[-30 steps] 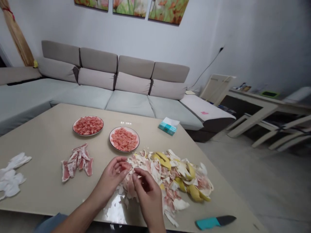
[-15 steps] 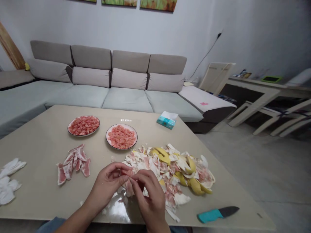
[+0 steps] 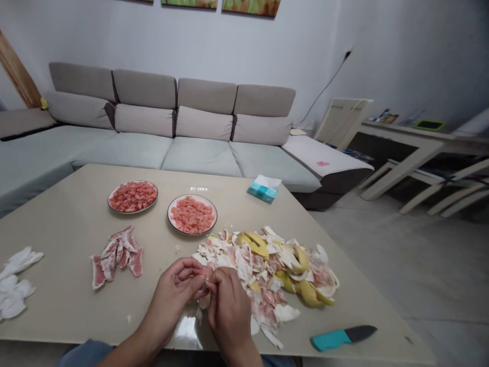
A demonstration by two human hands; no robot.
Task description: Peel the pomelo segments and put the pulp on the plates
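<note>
A pink pomelo segment [image 3: 207, 272], mostly covered by fingers, is pinched between my two hands above the table's near side. My left hand [image 3: 176, 286] is closed on its left end, thumb against fingertips. My right hand [image 3: 230, 305] grips the other end, its fingers curled. Just beyond and to the right lies a heap of white pith and yellow pomelo peel [image 3: 263, 260]. Left of my hands rests a small pile of pomelo segments [image 3: 118, 255] with white membrane on them. Two plates hold pink pulp pieces: a nearer plate [image 3: 170, 223] and a farther plate [image 3: 110, 203].
A knife [image 3: 336, 337] with a turquoise handle lies at the table's near right. Crumpled white tissues [image 3: 16, 288] are at the left edge, and a tissue pack [image 3: 263, 189] sits at the far right. Beyond the table [image 3: 76, 224] stands a sofa [image 3: 198, 155].
My right hand's fingers have curled in more tightly, and both hands have drawn closer around the segment. The view has shifted very slightly.
</note>
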